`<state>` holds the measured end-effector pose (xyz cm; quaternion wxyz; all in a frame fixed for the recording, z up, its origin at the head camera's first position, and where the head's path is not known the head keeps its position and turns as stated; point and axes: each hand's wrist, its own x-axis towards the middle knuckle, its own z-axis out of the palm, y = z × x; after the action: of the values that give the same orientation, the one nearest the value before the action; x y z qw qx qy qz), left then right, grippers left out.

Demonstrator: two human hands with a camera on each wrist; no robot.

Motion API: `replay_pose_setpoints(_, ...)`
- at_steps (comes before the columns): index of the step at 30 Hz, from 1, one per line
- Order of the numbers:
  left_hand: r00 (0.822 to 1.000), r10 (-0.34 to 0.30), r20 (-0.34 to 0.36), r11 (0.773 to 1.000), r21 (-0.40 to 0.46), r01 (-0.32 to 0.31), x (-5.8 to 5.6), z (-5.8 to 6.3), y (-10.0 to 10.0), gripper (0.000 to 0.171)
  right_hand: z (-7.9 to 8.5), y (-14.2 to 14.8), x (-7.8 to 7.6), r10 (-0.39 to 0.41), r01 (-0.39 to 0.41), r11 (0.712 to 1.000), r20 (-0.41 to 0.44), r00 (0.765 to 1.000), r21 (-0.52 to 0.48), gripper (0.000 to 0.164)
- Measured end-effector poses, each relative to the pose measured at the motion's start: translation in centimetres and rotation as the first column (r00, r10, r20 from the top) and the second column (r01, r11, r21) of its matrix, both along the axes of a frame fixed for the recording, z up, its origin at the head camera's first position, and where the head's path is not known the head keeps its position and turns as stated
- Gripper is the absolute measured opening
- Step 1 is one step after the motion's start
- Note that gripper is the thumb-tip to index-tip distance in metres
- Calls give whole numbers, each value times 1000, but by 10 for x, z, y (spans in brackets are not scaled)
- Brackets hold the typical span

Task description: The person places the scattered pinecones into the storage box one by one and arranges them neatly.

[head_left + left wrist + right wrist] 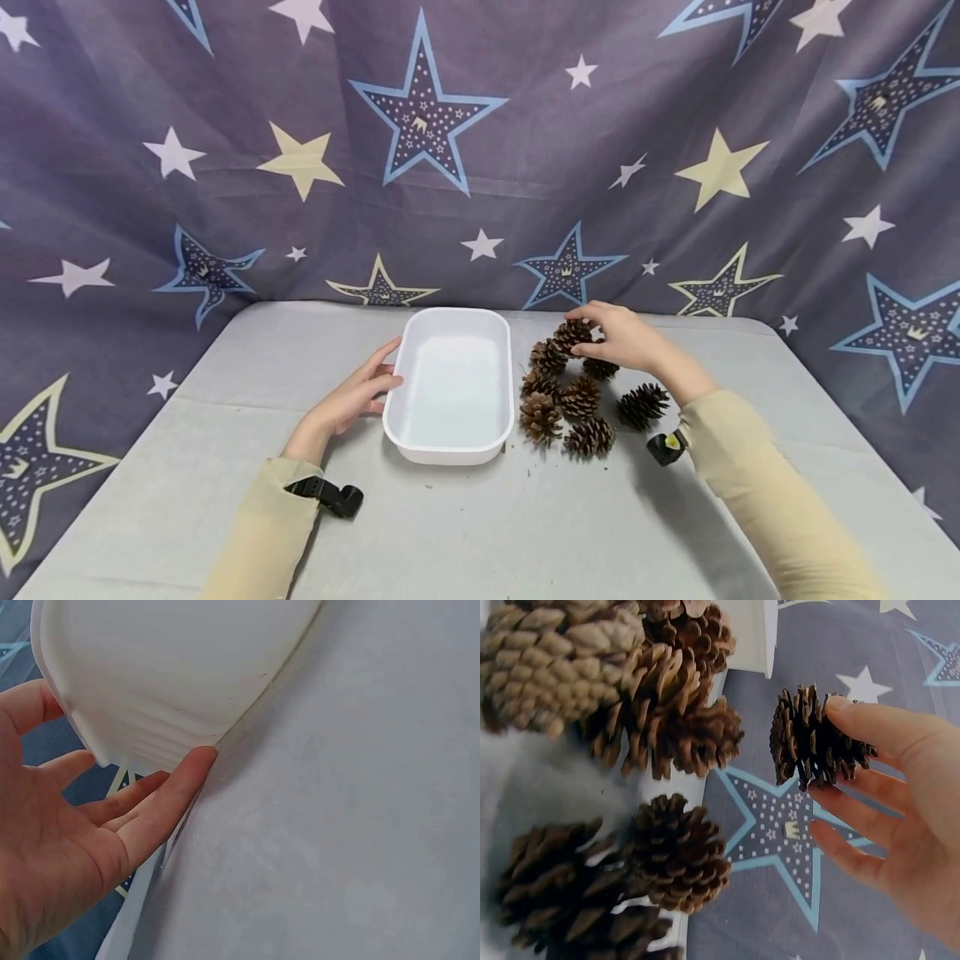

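Note:
A white plastic tub [450, 446] stands on the table, its inside bare. My left hand [352, 400] rests against the tub's left side; in the left wrist view its fingers [161, 814] touch the outer wall, fairly straight. At the back right, my right hand [626, 337] pinches a brown pine cone [806, 739] between thumb and fingertips. The right wrist view shows this cone held apart from the others. Several more pine cones [581, 398] lie grouped to the tub's right, below and beside the right hand. One darker pine cone [642, 407] lies beneath the right wrist.
A pale grey cloth covers the table [465, 533], with small cone crumbs scattered near the tub. Behind it hangs a dark star-patterned curtain [525, 150]. Each wrist carries a small black camera on a strap.

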<state>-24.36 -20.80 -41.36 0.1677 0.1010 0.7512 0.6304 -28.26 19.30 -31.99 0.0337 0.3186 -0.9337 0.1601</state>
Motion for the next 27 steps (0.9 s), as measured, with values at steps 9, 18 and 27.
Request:
replay_pose_setpoints(9, 1000, 2, 2, 1000, 15, -2, 0, 0, 0, 69, 1, -21, -7, 24, -23, 1000, 19, 1000, -7, 51)
replay_pose_setpoints(18, 1000, 3, 6, 1000, 18, -4, -2, 0, 0, 70, -5, -42, -15, 29, -28, 999, 20, 999, -15, 51)
replay_pose_setpoints(27, 1000, 4, 17, 1000, 11, -4, 0, 0, 0, 70, -9, -66, -22, 39, -38, 999, 37, 999, -24, 49)
